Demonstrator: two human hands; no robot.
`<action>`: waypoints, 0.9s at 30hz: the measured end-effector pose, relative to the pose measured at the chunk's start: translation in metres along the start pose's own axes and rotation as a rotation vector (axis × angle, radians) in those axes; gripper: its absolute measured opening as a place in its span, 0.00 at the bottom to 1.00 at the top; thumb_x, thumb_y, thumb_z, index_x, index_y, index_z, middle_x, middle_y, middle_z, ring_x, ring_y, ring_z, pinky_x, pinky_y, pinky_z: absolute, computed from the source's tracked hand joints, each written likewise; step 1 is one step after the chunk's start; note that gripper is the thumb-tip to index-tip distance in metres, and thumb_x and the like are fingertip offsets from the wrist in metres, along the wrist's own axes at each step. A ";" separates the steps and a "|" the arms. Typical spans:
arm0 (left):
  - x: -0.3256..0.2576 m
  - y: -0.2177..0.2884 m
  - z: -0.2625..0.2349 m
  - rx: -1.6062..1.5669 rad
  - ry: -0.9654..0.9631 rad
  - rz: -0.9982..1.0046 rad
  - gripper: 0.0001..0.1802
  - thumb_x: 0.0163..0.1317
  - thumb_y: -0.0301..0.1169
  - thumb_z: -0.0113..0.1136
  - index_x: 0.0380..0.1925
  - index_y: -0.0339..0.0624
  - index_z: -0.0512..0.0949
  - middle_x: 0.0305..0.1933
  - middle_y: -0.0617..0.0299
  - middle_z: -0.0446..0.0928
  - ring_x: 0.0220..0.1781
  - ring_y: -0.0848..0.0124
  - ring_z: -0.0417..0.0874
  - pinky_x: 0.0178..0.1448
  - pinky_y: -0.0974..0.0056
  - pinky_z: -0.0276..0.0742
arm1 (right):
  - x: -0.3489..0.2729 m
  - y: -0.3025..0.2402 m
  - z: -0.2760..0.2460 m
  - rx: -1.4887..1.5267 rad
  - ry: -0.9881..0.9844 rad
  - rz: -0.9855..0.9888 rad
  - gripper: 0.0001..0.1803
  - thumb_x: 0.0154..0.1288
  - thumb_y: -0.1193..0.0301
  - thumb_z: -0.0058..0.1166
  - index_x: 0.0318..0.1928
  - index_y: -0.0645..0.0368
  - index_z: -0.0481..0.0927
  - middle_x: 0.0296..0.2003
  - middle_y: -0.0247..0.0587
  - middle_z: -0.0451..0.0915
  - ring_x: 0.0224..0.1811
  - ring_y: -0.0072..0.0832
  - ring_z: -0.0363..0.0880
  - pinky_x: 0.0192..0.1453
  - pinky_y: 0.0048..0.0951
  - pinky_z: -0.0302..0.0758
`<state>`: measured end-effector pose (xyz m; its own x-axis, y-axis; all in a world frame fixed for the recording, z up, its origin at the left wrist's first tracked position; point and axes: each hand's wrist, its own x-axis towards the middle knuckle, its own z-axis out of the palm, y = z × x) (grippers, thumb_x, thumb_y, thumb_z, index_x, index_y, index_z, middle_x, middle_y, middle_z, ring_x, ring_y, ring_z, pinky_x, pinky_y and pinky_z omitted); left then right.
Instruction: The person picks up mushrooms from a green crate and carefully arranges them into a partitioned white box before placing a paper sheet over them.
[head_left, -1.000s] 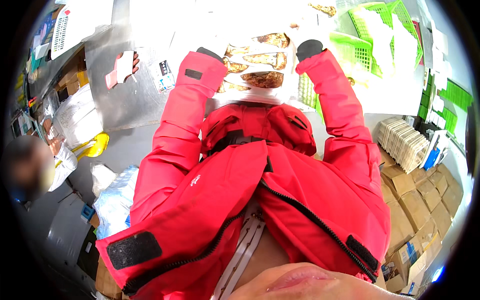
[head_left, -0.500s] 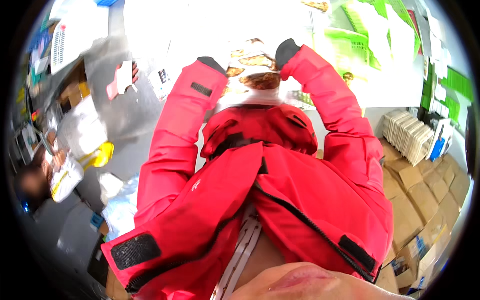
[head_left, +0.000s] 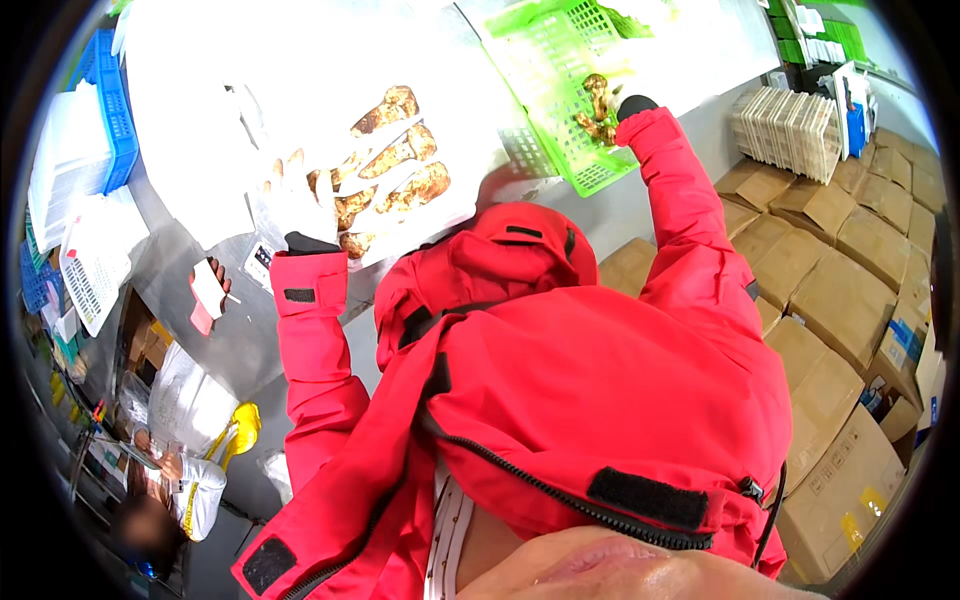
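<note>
Several brown-and-white mushrooms [head_left: 408, 187] with thick stems lie in rows on a white tray [head_left: 455, 205]. At the tray's left edge is my left hand [head_left: 297, 195], pale in the glare, its fingers stretched out and nothing plainly in them. My right hand [head_left: 617, 100] reaches into a bright green plastic basket [head_left: 545, 120] on the right. Beside it in the basket are a few more mushrooms [head_left: 596, 92]. Glare washes out the right fingers, so whether they grip a mushroom does not show.
Cardboard boxes [head_left: 835, 325] fill the floor at right, near a stack of cream slatted trays [head_left: 790, 130]. A blue crate [head_left: 115, 110] stands far left. A person [head_left: 190, 490] is at lower left, and a red-and-white object [head_left: 208, 295] lies on the grey surface.
My right hand has moved from the mushroom tray to the green basket on the right. My left hand is now at the tray's left edge. The whole view has turned.
</note>
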<state>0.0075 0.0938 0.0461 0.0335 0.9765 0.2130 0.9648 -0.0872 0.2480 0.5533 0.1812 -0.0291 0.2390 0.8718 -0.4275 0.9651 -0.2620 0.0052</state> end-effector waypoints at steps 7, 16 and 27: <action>-0.006 0.011 -0.021 -0.144 0.005 -0.095 0.10 0.50 0.27 0.55 0.34 0.39 0.74 0.31 0.50 0.71 0.36 0.53 0.70 0.42 0.53 0.66 | 0.022 0.007 0.037 0.292 -0.163 0.026 0.18 0.49 0.66 0.60 0.41 0.61 0.79 0.37 0.45 0.80 0.39 0.34 0.77 0.43 0.34 0.73; -0.018 0.013 -0.005 0.325 0.068 0.064 0.24 0.57 0.42 0.54 0.50 0.40 0.71 0.55 0.41 0.67 0.57 0.49 0.68 0.61 0.51 0.60 | -0.061 -0.256 -0.096 0.580 0.106 -0.896 0.24 0.52 0.63 0.63 0.48 0.62 0.75 0.39 0.41 0.79 0.39 0.24 0.76 0.45 0.22 0.72; 0.017 0.002 -0.019 -0.053 0.103 -0.012 0.19 0.56 0.33 0.52 0.49 0.43 0.73 0.58 0.49 0.67 0.57 0.51 0.68 0.61 0.54 0.62 | -0.093 -0.394 -0.033 0.328 -0.442 -1.013 0.25 0.59 0.68 0.53 0.57 0.58 0.70 0.27 0.37 0.75 0.27 0.21 0.70 0.33 0.21 0.68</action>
<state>0.0047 0.1063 0.0681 -0.0072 0.9525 0.3046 0.9496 -0.0890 0.3006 0.1547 0.2172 0.0383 -0.7507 0.5400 -0.3807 0.6029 0.3241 -0.7290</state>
